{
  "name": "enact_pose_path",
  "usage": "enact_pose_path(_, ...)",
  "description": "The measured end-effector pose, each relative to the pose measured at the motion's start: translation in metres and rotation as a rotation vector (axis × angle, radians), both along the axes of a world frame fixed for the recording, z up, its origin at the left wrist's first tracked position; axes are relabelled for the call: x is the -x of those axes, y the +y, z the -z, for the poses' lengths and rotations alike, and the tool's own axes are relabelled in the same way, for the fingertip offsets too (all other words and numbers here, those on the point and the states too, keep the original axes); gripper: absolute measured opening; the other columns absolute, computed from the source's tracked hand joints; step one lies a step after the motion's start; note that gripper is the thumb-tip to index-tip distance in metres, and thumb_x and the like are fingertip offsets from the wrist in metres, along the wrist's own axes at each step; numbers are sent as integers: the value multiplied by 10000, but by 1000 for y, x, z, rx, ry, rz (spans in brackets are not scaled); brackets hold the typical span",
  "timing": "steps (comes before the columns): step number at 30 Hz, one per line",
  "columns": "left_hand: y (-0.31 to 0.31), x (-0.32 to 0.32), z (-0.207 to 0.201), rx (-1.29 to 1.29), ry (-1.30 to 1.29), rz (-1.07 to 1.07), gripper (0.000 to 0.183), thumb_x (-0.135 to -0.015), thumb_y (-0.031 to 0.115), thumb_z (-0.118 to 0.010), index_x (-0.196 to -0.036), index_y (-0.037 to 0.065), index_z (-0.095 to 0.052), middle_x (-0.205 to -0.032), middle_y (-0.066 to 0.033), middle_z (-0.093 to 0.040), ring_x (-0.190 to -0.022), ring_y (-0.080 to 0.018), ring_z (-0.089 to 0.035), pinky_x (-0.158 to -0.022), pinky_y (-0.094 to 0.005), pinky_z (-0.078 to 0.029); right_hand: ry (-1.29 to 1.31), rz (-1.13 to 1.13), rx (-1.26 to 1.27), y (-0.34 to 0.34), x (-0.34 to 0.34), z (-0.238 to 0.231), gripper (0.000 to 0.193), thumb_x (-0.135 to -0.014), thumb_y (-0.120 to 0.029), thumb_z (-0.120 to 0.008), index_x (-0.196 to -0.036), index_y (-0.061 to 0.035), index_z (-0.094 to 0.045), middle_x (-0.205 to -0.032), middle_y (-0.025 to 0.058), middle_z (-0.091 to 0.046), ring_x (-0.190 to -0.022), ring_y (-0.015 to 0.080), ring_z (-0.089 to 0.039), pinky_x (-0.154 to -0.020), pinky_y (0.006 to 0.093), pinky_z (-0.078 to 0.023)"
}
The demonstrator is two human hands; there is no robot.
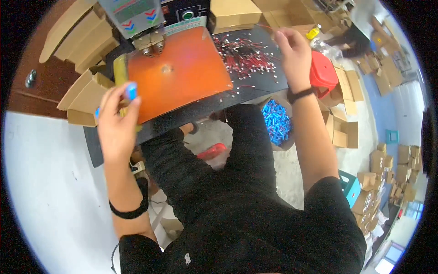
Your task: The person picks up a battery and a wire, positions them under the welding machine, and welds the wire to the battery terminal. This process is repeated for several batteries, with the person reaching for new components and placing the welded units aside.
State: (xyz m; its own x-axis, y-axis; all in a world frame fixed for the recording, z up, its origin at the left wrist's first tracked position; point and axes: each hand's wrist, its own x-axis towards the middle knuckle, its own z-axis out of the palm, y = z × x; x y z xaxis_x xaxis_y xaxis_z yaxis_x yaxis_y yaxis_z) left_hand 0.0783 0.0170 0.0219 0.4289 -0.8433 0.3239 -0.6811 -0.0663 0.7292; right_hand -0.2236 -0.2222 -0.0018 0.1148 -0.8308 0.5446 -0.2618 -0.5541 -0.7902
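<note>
Pinched in my left hand is a blue cylinder, over the left edge of an orange board. My right hand closes on a thin red wire near the black table's far right corner, beside heaped wires. Below its front edge, a container holds many blue cells; an open cardboard box stands by the left edge.

Workshop | bench machine | heaped red wires | cardboard boxes (many)

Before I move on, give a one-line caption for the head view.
Left hand holding a blue cylinder beside an orange board, right hand near piled red-and-black wires.
</note>
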Motion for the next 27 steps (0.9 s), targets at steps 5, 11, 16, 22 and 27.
enact_pose_path(5, -50, 17, 13, 11, 159, 129, 294, -833, 62, -665, -1120, 15, -615, -1019, -116, -666, -954, -200, -648, -849, -300, -488, -405, -242, -151, 40, -44, 14, 100, -904, -89, -631, -955, -3, -624, -846, 4, -620, -771, 61, -541, -697, 207, -430)
enact_pose_path(11, -72, 20, 25, -33, 160, 76, 266, -838, 75, -670, -1092, 2, -641, -954, -89, -673, -870, -162, -639, -797, -278, -489, -548, -438, -366, 54, -79, 23, 75, -894, -69, -615, -923, 1, -621, -814, -9, -611, -724, 47, -534, -652, 194, -419)
enact_pose_path(16, -73, 14, 32, -26, 263, -33, 284, -807, 90, -683, -1066, -20, -644, -875, -136, -638, -786, -200, -632, -722, -292, -489, -469, -399, -412, 58, -98, 18, 89, -895, -64, -562, -926, 9, -602, -802, 28, -601, -716, 87, -531, -662, 222, -418)
enact_pose_path(22, -74, 13, 31, -53, 160, -34, 277, -840, 124, -695, -1084, -4, -667, -896, -36, -671, -787, -85, -580, -746, -230, -464, -482, -391, -432, 57, -101, 27, 113, -885, -59, -562, -948, 29, -594, -806, 56, -604, -737, 116, -542, -716, 253, -449)
enact_pose_path(27, -76, 11, 34, -9, 108, -50, 296, -833, 157, -706, -1078, -4, -664, -827, -29, -638, -745, -92, -547, -702, -244, -449, -397, -374, -455, 59, -104, 21, 112, -885, -59, -557, -937, 33, -594, -798, 53, -593, -745, 107, -533, -682, 220, -416)
